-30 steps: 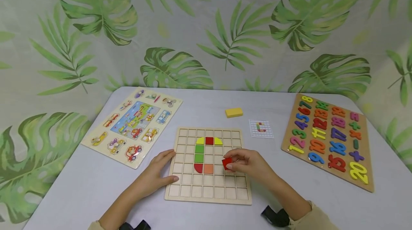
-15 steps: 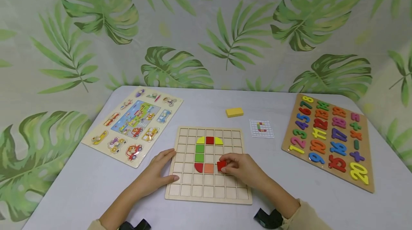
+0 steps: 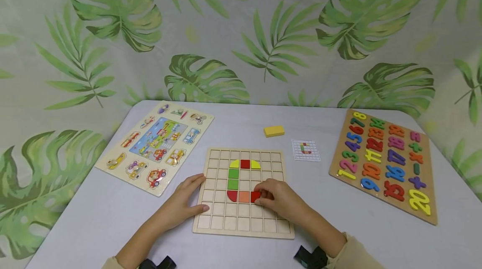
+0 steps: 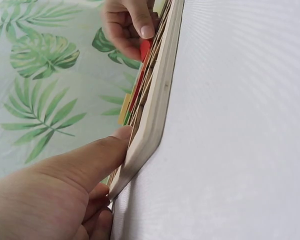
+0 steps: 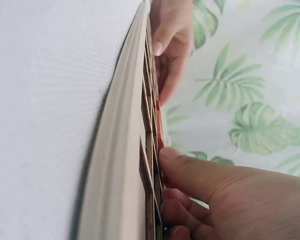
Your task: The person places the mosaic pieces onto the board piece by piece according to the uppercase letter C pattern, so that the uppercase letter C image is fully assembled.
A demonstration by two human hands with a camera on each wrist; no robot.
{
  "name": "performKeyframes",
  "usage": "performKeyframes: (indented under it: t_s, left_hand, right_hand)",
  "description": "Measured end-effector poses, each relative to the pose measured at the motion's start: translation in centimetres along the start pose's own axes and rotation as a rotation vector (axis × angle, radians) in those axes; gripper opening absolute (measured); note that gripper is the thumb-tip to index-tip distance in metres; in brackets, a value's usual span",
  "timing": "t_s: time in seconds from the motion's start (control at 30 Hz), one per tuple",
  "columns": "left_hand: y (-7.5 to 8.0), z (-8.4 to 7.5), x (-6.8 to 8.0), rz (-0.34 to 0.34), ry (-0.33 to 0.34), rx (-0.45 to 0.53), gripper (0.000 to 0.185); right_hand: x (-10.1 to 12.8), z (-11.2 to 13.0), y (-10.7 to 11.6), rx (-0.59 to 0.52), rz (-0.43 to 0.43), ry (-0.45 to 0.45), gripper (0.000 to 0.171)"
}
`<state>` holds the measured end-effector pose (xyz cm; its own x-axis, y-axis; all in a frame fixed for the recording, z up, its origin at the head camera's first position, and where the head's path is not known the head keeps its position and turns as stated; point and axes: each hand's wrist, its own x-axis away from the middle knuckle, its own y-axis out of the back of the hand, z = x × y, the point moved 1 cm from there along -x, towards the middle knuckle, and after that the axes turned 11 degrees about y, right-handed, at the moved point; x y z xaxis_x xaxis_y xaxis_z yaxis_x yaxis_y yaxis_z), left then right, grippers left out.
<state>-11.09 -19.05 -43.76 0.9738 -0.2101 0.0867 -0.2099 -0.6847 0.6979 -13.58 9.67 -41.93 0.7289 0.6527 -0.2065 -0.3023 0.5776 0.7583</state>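
While the left hand [image 3: 180,206] flatly steadies the grid board's [image 3: 211,224] edge, right hand [image 3: 280,200] pinches red piece [image 3: 255,196].

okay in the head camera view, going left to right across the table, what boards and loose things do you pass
Vehicle picture puzzle board → wooden grid board with coloured tiles, held by left hand and right hand → yellow rectangular block → small white pattern card → wooden number puzzle board with coloured numerals.

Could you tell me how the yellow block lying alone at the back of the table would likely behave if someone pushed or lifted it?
The yellow block lies flat and low, so it should slide, not roll or tip. Being small, it is probably light and looks stiff.
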Motion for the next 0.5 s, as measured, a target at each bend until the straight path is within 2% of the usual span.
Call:
performKeyframes:
  t_s: [0.3, 0.5]
  left_hand:
    - [0.0, 0.0, 0.0, 0.001, 0.002, -0.001, 0.078]
    - [0.1, -0.4, 0.1, 0.019, 0.031, 0.006, 0.08]
  right_hand:
    - [0.1, -0.3, 0.1, -0.011, 0.006, -0.007, 0.02]
    - [0.3, 0.1, 1.3, -0.074, -0.002, -0.088, 0.024]
